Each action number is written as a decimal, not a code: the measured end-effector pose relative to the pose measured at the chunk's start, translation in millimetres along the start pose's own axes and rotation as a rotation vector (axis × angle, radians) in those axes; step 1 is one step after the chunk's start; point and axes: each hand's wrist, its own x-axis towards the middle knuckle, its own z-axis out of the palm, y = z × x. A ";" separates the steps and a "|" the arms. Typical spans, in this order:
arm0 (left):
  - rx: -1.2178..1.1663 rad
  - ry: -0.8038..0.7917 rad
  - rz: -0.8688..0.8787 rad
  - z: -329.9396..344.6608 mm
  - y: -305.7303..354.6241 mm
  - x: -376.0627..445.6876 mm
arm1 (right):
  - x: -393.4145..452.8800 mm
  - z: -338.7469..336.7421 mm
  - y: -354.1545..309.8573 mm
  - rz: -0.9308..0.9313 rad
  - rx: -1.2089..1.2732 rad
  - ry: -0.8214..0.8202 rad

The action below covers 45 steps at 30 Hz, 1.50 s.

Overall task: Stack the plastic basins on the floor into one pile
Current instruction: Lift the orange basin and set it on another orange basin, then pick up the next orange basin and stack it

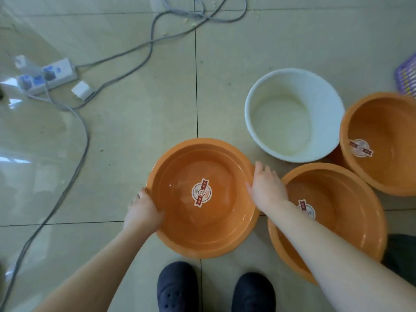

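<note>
Our left hand [144, 210] and right hand [266, 184] grasp opposite rims of the orange basin [180, 221]; lifted unevenly, it could slip; or clip the neighbouring basin [351, 212].

a single wide-angle view is given from head height, aimed almost straight down at the tiled floor [135, 136]. the dark shoes [177, 287] are seen at the near edge, the power strip [48, 76] far left. straight tile joints are bowed towards the edges.
</note>
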 end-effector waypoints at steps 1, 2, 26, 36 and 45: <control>0.028 0.008 0.026 -8.4 6.2 -11.1 | -11.2 -10.7 1.9 -0.015 -0.008 0.011; 0.061 0.019 0.061 -17.3 14.8 -24.3 | -23.7 -21.7 5.2 -0.026 -0.014 0.019; 0.714 0.072 0.773 97.4 259.8 -118.4 | -110.9 -12.3 257.9 0.606 0.187 0.042; 0.385 0.089 0.663 139.0 267.4 -82.2 | -67.4 36.3 285.8 0.606 0.238 0.163; 0.042 0.100 0.673 16.7 208.8 -161.4 | -165.9 -94.2 228.5 0.404 0.196 0.266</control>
